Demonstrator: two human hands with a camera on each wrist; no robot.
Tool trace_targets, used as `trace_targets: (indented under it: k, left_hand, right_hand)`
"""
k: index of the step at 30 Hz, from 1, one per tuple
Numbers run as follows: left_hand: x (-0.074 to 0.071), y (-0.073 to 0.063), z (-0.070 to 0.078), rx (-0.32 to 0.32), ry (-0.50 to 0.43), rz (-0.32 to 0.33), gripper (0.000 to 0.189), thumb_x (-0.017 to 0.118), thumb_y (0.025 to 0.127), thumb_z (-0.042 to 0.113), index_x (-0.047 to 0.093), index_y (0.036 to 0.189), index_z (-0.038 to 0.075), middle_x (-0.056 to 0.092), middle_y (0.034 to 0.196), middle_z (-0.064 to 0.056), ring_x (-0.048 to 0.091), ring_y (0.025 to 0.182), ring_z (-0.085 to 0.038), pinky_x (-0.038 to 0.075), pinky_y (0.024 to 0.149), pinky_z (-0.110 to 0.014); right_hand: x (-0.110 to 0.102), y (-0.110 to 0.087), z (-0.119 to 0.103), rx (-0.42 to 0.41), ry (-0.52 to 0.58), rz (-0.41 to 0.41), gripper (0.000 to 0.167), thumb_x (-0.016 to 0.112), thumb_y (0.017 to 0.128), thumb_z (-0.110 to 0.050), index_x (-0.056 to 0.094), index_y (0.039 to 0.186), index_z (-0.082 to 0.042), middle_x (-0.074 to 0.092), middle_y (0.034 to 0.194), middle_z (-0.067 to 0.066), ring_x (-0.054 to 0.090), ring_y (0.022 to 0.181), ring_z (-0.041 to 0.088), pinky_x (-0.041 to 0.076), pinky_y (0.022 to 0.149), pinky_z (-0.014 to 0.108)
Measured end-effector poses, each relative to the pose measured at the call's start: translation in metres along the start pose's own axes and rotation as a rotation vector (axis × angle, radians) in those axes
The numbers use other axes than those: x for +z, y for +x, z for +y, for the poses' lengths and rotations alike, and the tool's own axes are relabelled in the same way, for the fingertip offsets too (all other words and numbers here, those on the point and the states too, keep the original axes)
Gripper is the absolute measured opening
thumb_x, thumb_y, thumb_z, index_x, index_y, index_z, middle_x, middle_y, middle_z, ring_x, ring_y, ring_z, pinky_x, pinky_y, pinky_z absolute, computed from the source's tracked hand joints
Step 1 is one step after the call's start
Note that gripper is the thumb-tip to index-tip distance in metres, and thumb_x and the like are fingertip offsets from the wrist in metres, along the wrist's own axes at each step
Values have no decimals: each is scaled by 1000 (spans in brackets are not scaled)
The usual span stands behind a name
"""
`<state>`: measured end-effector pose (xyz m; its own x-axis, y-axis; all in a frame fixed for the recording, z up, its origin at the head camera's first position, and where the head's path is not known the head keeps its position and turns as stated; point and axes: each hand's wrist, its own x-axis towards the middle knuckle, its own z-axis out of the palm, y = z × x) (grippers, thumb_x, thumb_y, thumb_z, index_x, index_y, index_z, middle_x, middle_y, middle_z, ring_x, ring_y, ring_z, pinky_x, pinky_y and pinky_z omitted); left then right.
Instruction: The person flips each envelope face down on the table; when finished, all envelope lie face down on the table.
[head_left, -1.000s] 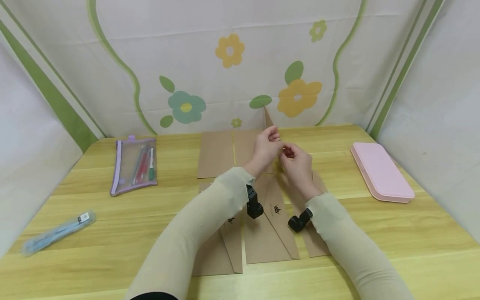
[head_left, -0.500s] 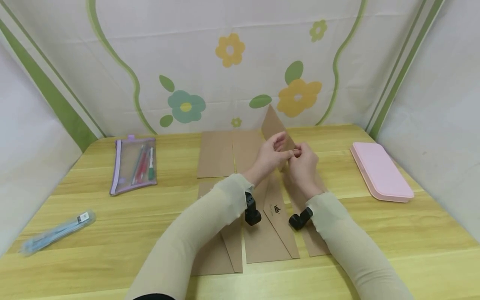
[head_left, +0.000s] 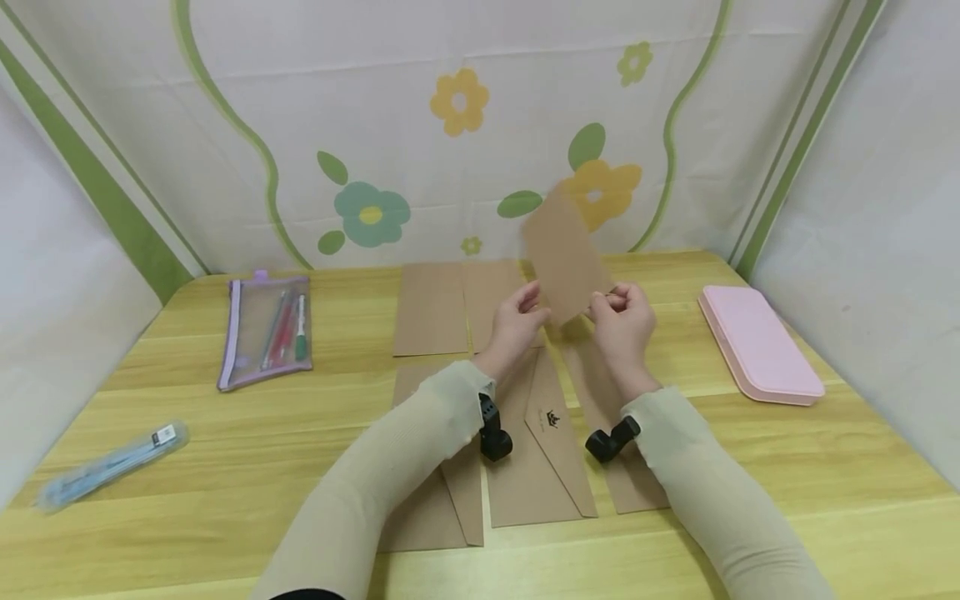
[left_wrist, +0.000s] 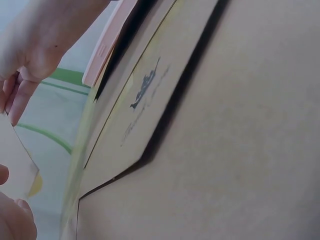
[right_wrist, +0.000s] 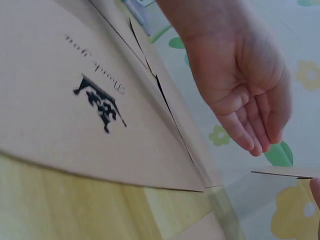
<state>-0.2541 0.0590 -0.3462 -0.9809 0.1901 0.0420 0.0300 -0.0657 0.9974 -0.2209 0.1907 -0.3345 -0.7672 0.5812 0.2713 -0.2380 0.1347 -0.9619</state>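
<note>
My right hand (head_left: 626, 333) pinches a brown kraft paper envelope (head_left: 564, 258) by its lower right corner. The envelope is held up at a slant above the table, against the flowered backdrop. Beside its lower left corner is my left hand (head_left: 512, 329), its fingers loosely bent. The right wrist view shows that left hand (right_wrist: 240, 85) apart from the envelope's edge (right_wrist: 285, 174), with nothing in it. Beneath my arms lie more kraft envelopes; the front middle envelope (head_left: 525, 483) has a pointed flap with a black crown (right_wrist: 100, 102) and "Thank you" print.
A back left envelope (head_left: 430, 308) and a front right envelope (head_left: 637, 483) lie flat in the rows. A mesh pencil pouch (head_left: 255, 333) with pens and a clear blue packet (head_left: 112, 467) are at left. A pink case (head_left: 765, 342) sits at right.
The raised envelope has turned from edge-on to showing its broad face, and moved right. My right hand has shifted right with it; my left hand has drawn back to the left, away from the right.
</note>
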Motion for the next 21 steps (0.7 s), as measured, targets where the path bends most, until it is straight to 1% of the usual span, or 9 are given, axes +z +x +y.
trace_targets:
  k: [2,5,10,13,17,19,21]
  left_hand:
    - [0,0,-1,3,-5,15,52,58,85,-3,47,134,4,50,134,-10,47,123,-24,43,99,-28]
    - [2,1,-2,-10,-26,32,51,59,84,-4,49,133,5,52,132,-10,49,122,-22,43,98,-27]
    - [4,0,-4,-39,-107,35,51,57,84,-5,49,133,5,53,132,-11,50,121,-20,44,96,-25]
    - [4,0,-5,-47,-125,31,49,56,85,-5,49,133,4,53,132,-12,50,121,-20,44,96,-25]
    - [3,-1,-6,-50,-130,33,48,55,85,-7,50,132,4,54,131,-11,51,119,-20,45,95,-25]
    - [4,-1,-6,-52,-129,32,48,55,85,-7,51,132,4,54,131,-11,51,119,-20,46,94,-25]
    - [4,-1,-6,-54,-129,33,48,54,85,-8,51,131,3,54,131,-11,51,119,-20,46,94,-25]
  right_hand:
    - [0,0,-2,39,66,6,12,59,80,3,52,81,-7,51,65,-3,59,58,4,54,60,18]
    - [0,1,-3,97,150,17,17,59,80,5,50,79,-9,52,65,-1,60,58,6,55,62,19]
    - [1,4,-2,202,315,39,20,57,78,12,47,76,-6,51,63,2,58,58,10,55,62,21]
    - [0,4,-1,247,384,52,22,54,78,15,44,74,-5,51,63,3,57,60,12,56,63,23]
    - [-2,5,1,290,408,52,23,53,78,16,43,76,-5,49,63,3,56,61,13,56,63,24]
    - [-4,7,2,306,389,43,24,52,76,16,47,85,-5,49,65,2,56,60,12,56,62,23]
    - [-8,9,3,317,332,11,33,53,75,16,51,100,-5,47,68,2,56,58,10,55,61,21]
